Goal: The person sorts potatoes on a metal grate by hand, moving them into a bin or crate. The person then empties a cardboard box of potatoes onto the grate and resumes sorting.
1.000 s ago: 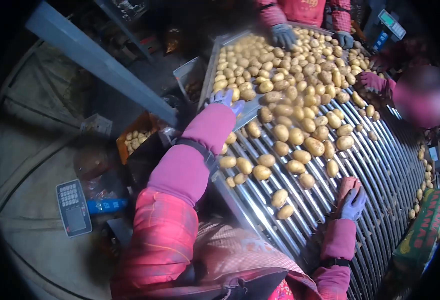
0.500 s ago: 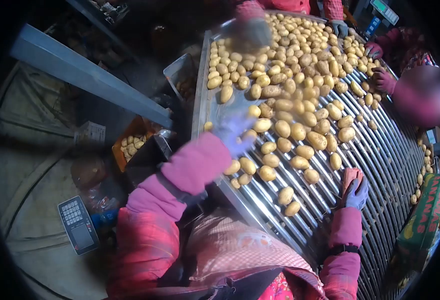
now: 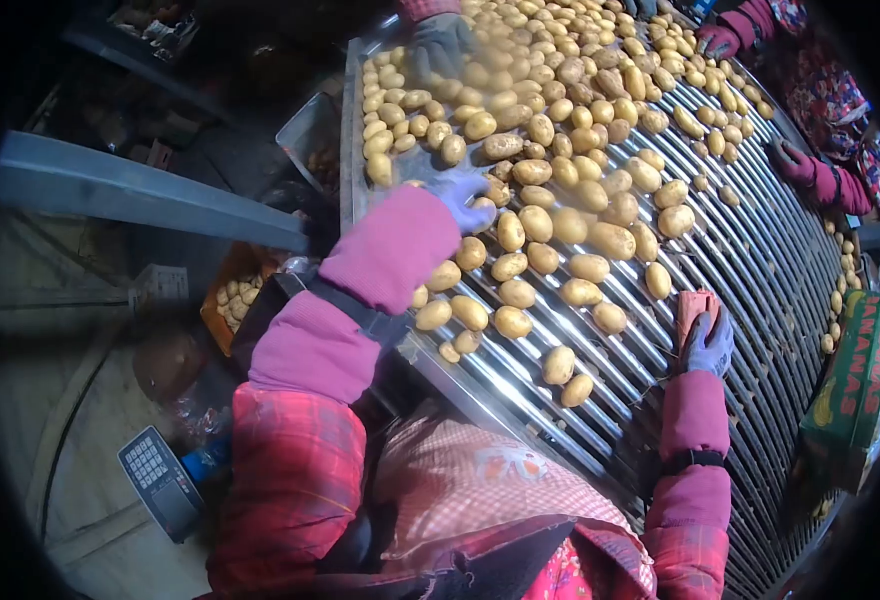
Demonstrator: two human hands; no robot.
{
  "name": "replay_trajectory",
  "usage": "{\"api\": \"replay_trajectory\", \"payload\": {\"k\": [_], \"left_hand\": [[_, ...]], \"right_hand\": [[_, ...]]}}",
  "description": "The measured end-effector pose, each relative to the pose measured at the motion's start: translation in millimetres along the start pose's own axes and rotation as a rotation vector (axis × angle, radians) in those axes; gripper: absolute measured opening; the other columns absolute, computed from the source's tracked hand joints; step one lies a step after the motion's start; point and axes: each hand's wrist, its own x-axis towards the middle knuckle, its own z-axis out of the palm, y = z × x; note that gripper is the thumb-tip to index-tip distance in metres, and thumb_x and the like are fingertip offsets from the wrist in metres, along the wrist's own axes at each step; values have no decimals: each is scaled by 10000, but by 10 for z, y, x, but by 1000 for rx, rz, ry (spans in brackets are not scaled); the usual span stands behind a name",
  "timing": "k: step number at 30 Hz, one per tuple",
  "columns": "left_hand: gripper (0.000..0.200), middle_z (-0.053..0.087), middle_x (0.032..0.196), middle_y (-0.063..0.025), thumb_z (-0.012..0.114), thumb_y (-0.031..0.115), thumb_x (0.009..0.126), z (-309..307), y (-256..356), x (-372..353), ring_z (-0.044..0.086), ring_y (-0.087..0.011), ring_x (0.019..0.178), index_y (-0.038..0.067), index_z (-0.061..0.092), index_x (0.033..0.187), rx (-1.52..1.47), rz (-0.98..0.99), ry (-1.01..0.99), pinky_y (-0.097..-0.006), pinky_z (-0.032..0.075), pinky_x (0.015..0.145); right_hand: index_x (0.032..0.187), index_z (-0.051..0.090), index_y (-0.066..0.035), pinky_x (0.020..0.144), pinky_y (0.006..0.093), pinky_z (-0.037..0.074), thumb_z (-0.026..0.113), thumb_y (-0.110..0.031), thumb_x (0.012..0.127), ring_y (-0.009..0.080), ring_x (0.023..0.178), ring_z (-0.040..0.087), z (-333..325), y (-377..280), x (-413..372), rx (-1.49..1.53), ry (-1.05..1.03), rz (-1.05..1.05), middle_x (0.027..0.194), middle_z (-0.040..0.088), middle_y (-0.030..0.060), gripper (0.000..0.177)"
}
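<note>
My left hand (image 3: 457,200), in a lavender glove, is over the left part of the sorting table. Its fingers are bent around a potato (image 3: 483,204), partly hidden by the glove. More potatoes (image 3: 533,172) lie close by on the metal bars. My right hand (image 3: 708,342), in a similar glove, rests on the bars further right. Its fingers are closed on a reddish, brick-like block (image 3: 695,308); part of the block is hidden under the palm.
The roller table (image 3: 750,400) slopes across the view. A co-worker's gloved hand (image 3: 442,45) is among potatoes at the far end; another person's hands (image 3: 795,165) are at the right. A banana carton (image 3: 850,360), a scale (image 3: 160,480) and an orange crate (image 3: 222,325) stand around it.
My left hand has moved up and in among the potatoes, its fingers now bent. My right hand keeps the block. The view has shifted, and the co-worker at right has drawn back.
</note>
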Motion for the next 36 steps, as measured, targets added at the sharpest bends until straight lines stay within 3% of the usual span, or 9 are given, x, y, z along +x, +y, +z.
{"api": "replay_trajectory", "payload": {"k": [3,8,10,14,16,20,22,29,36], "left_hand": [[531,560,1115,-179,705,303,719,531,-156,3,534,-345,1063,126,563,1198,447,182,126,-416,444,914],[512,557,1107,-163,693,249,697,419,-318,155,559,-339,985,134,549,1174,249,189,8,-453,477,852],[441,567,1100,-157,660,197,724,128,-91,-17,597,-319,914,136,552,1147,-551,-121,-20,-423,533,751],[363,630,924,-113,634,113,764,-547,-67,-625,634,-218,769,85,562,1119,-1443,-182,189,-340,568,671],[279,629,902,-115,627,136,798,-650,-101,-845,631,-214,760,42,586,1058,-1490,-312,266,-330,564,635],[223,633,904,-116,644,263,806,-379,-307,-930,639,-249,815,65,649,910,-706,-422,124,-407,542,664],[354,614,1018,-154,654,315,784,-84,-484,-828,609,-333,930,116,628,1075,223,160,50,-388,518,786],[589,478,1230,-163,698,348,703,135,28,-840,541,-360,1060,192,542,1249,514,-156,-200,-433,459,901],[620,584,1146,-154,769,312,675,23,-173,-630,576,-312,1040,167,547,1235,326,-188,-318,-363,470,876]], "right_hand": [[1293,498,-24,1014,411,370,501,-412,906,352,1181,490,-20,-23,-8,7,6,5,1285,519,200,548],[1303,494,-56,1007,421,373,519,-412,897,355,1175,487,-31,-39,-12,10,8,18,1276,526,189,541],[1302,497,-62,1001,418,374,514,-426,895,351,1166,495,54,67,10,-25,23,5,1269,529,192,546],[1303,491,-48,1012,407,367,493,-435,900,348,1186,485,61,72,49,-37,-2,-1,1283,518,200,559],[1303,492,-46,1020,401,361,487,-444,902,341,1196,480,71,106,63,-23,3,-19,1295,512,196,566],[1301,493,-42,1024,397,358,480,-448,906,333,1204,476,80,97,64,-37,-8,-11,1301,511,185,566],[1299,495,-41,1024,394,358,481,-443,909,328,1205,476,78,106,74,-37,-13,-11,1300,516,176,560],[1299,495,-43,1013,404,367,488,-437,902,339,1196,478,82,105,61,-33,10,-10,1284,519,194,559],[1310,485,-54,1021,405,363,472,-478,898,345,1206,468,108,121,74,-53,-5,15,1301,506,192,591]]}}
